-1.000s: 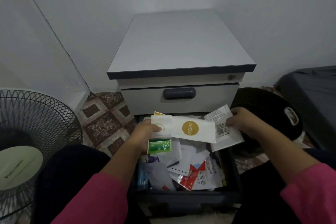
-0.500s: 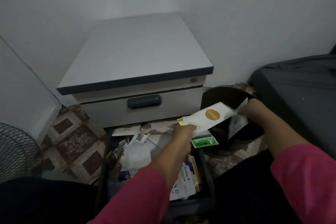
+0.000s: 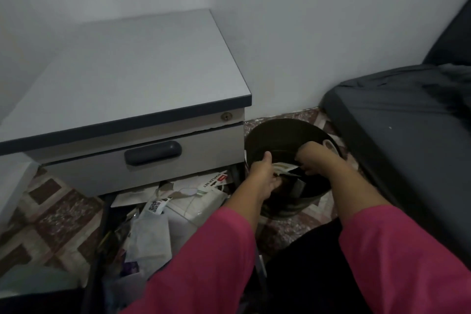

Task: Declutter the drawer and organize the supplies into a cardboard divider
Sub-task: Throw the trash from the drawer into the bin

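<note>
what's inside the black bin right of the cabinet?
Both hands reach into the black bin: left hand, right hand. Between them lies a white packet with a gold mark. The hands, forearms and dim interior hide the bin's bottom.

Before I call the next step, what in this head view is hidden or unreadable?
- Bin contents: in shadow, behind both hands.
- Left hand grip: its fingers are tucked behind papers at the bin rim.
- Right hand: fingers curl downward; what they hold is unclear.
- Open drawer: front cut off by the bottom edge and the sleeves.
- Cardboard divider: not in view.
</note>
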{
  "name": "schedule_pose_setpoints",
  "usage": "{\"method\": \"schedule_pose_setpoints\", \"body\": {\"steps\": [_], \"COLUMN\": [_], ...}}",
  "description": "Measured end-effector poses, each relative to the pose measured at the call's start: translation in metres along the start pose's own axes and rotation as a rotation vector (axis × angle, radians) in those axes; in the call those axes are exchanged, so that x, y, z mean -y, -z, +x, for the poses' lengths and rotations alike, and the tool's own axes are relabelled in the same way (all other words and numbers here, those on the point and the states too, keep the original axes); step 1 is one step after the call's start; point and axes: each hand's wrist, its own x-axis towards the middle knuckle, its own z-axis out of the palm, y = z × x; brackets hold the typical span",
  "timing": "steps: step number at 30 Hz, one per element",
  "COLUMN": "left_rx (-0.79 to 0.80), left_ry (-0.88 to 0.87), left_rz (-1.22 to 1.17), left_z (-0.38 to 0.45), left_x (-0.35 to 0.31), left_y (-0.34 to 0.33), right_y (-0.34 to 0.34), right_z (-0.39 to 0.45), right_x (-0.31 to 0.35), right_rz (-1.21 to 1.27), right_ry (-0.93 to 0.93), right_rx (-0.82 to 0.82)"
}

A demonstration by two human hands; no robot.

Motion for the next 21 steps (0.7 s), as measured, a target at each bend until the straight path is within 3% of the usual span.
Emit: {"method": "schedule_pose_setpoints", "body": {"steps": [1,3,4,5,8,11,14,21], "left_rx": [0.018,0.051,0.067,0.074,0.073,0.042,0.018,-0.049], "left_ry": [0.014,0.029,0.029,0.021,-0.007,-0.062,-0.109,-0.205], "left_rz": [0.005,0.018,0.026,0.036,0.041,0.066,0.044,0.13], "left_z": [-0.003,-0.012,-0.016,-0.022,-0.044,-0.066,-0.086,-0.125], "left_x": [-0.001,-0.002,-0.003,-0.003,-0.003,-0.001,0.003,0.01], "left_y": [0.003,0.013,0.019,0.027,0.051,0.082,0.115,0.176], "right_y": [-0.002,-0.009,-0.014,-0.02,-0.036,-0.054,-0.067,-0.08], "right_z": [-0.002,-0.012,-0.014,-0.014,-0.015,-0.022,-0.025,-0.051], "right_x": [-0.001,0.004,0.001,0.001,-0.004,-0.006,-0.006,-0.008], "right_rz": [0.01,-0.299,-0.443,-0.433,-0.687,-0.724,-0.766,-0.878], "right_ry": [0.003,0.162,0.185,0.131,0.227,0.179,0.163,0.244], "right_rx": [-0.002,0.08,0.131,0.172,0.286,0.324,0.258,0.243]}}
